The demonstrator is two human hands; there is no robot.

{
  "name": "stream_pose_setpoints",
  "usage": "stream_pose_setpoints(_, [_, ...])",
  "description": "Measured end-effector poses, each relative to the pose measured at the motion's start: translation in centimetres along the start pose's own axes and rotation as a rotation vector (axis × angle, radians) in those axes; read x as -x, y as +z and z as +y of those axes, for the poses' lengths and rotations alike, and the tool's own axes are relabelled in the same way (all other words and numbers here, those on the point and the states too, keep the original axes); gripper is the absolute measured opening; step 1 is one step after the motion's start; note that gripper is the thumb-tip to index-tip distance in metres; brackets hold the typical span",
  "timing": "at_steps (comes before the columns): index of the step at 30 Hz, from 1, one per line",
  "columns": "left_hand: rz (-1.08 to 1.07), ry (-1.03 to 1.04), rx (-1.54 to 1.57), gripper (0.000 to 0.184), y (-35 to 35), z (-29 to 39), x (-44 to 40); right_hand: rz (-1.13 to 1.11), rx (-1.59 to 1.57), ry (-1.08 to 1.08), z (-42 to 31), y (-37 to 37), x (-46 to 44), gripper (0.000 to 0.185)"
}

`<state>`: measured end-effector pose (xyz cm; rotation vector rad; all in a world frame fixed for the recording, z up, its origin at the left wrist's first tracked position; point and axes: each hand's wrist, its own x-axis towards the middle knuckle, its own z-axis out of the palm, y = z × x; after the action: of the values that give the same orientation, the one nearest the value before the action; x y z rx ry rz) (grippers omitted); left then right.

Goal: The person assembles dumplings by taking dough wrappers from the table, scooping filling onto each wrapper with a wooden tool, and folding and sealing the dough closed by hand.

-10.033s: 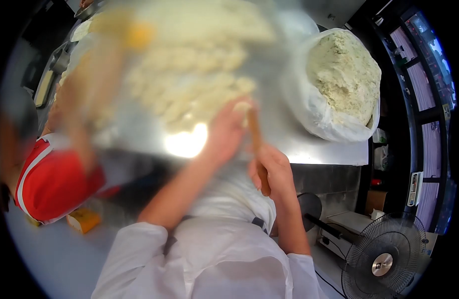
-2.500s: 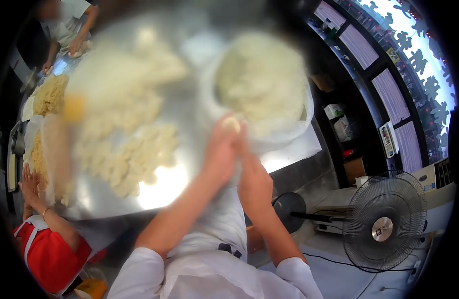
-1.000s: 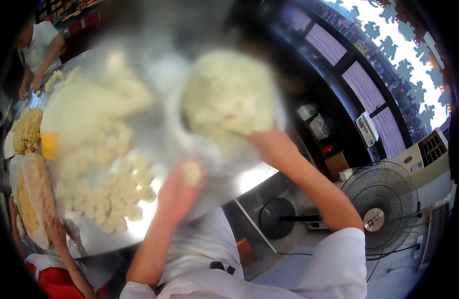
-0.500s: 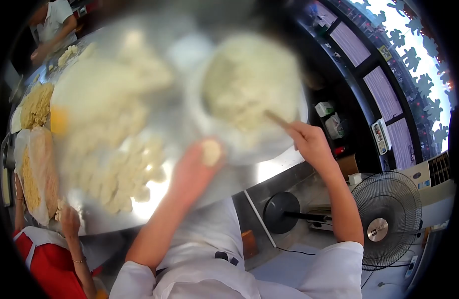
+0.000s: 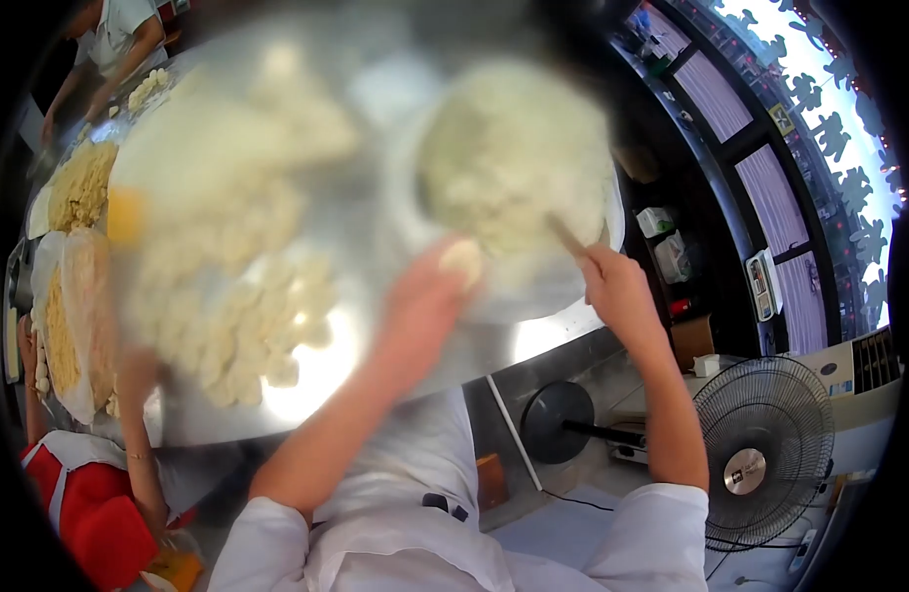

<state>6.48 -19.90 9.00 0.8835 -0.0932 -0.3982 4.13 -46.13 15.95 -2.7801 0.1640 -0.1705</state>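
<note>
In my left hand (image 5: 420,306) lies a small round of pale dough (image 5: 461,261), held at the fingers close to the near left side of a large bowl (image 5: 400,197). A heap of pale, crumbly filling (image 5: 514,148) rises in that bowl. My right hand (image 5: 617,286) is closed around a thin, flat wooden stick (image 5: 563,232), whose far end reaches the filling's near right edge. To the left, many dough pieces (image 5: 247,326) are spread over the metal table (image 5: 321,380). Haze blurs the middle of the view, so fine detail is lost.
A yellow crumbly heap (image 5: 84,183) and a plastic-lined tray (image 5: 84,306) stand at the left. A co-worker in a red apron (image 5: 89,513) works there, and another person (image 5: 119,49) at the far left. A standing fan (image 5: 760,454) is on the right.
My left hand has moved up and right with the dough round, nearer to the bowl. My right hand keeps its grip on the stick near the bowl's edge. The view has shifted slightly.
</note>
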Motion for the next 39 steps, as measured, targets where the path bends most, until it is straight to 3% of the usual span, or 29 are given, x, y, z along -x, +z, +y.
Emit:
stream_pose_setpoints(3, [0.094, 0.14, -0.353, 0.045, 1.6, -0.9, -2.6, -0.004, -0.115, 0.06, -0.8, 1.2, 1.0, 0.018])
stream_pose_setpoints(5, [0.146, 0.431, -0.827, 0.048, 0.8, -3.3, -6.1, -0.002, -0.171, 0.043, -0.6, 2.0, 1.3, 0.02])
stream_pose_setpoints(6, [0.171, 0.578, -1.066, 0.049, 0.6, -4.1, -7.0, -0.111, -0.3, 0.153, -1.2, 1.7, 1.4, 0.02])
stream_pose_setpoints(8, [0.18, 0.626, -1.102, 0.048, 1.3, -4.5, -7.3, -0.331, -0.547, 0.367, -3.4, 0.8, 1.3, 0.021])
stream_pose_setpoints(12, [0.174, 0.632, -1.1, 0.046, 2.1, -4.6, -6.8, -0.282, -0.66, 0.312, -4.7, 3.1, 1.4, 0.022])
stream_pose_setpoints(15, [0.182, 0.651, -0.986, 0.046, 1.6, -3.9, -6.6, -0.29, -0.742, 0.284, -7.2, 2.8, 2.6, 0.02])
stream_pose_setpoints(19, [0.16, 0.02, -0.327, 0.045, 1.8, 0.2, -4.1, -0.209, -0.795, 0.236, -9.4, 3.5, 4.4, 0.016])
stream_pose_setpoints(21, [0.098, 0.025, -0.028, 0.043, 1.3, 0.7, -2.7, -0.12, -0.813, 0.174, -10.1, 4.8, 5.6, 0.015])
stream_pose_setpoints(26, [-0.042, -0.133, 0.635, 0.038, -1.7, 0.4, -0.2, -0.21, -1.151, 0.238, -12.2, 5.3, 7.7, 0.017])
stream_pose_setpoints(29, [-0.041, -0.084, 0.738, 0.041, -3.0, 0.6, 0.9, -0.127, -1.244, 0.288, -12.2, 6.1, 9.5, 0.022])
stream_pose_setpoints(32, [0.001, -0.027, 0.761, 0.041, -3.9, 1.0, 2.1, 0.044, -1.081, 0.195, -12.6, 9.6, 11.5, 0.029])
stream_pose_setpoints(36, [0.048, 0.079, 0.631, 0.039, -3.9, 0.4, 3.3, 0.111, -0.784, 0.082, -14.0, 12.2, 13.2, 0.04])
stream_pose_setpoints(39, [0.085, 0.141, 0.493, 0.04, -3.9, -0.4, 4.2, 0.206, -0.487, -0.122, -15.5, 13.5, 13.7, 0.055])
